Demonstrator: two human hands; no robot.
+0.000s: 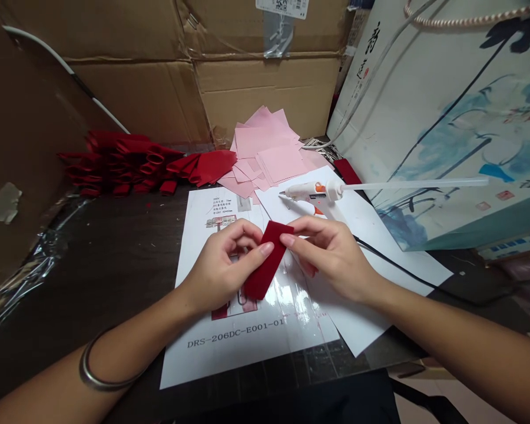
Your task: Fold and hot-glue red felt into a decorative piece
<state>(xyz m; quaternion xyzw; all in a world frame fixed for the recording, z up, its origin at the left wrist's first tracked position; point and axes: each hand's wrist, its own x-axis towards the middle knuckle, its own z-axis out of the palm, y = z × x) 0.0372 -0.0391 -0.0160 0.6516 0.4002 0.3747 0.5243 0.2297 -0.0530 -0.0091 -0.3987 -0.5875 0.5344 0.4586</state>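
A red velvet strip (265, 277) stands in the middle of the view, tilted, its upper end toward 1 o'clock and its lower end toward 7 o'clock. The two hands are close together on it. The left hand (223, 265) holds the strip from the 9 o'clock side, and its curled fingers press near the middle. The right hand (331, 259) pinches the upper end from 3 o'clock. The strip looks flat and is not yet folded in a loop, as far as I can see.

Under the hands lies a printed sheet (234, 347) with the code DRS-206DC-E001-01 and small pictures of a red piece. At 2 o'clock, a white glue gun (311, 191) rests on white paper (406, 271), with a long glue stick (415, 184) in its back, and no hand touches it. A black cable (406, 281) runs from it toward 4 o'clock.

At 12 o'clock there is a loose pile of pink paper squares (265, 144). At 10 o'clock many red pieces (123, 162) are already formed into loops and lie in a heap on the dark bench (92, 265). Behind them stands a cardboard box (265, 70), and at 2 o'clock a paper bag with an ink painting (446, 118).
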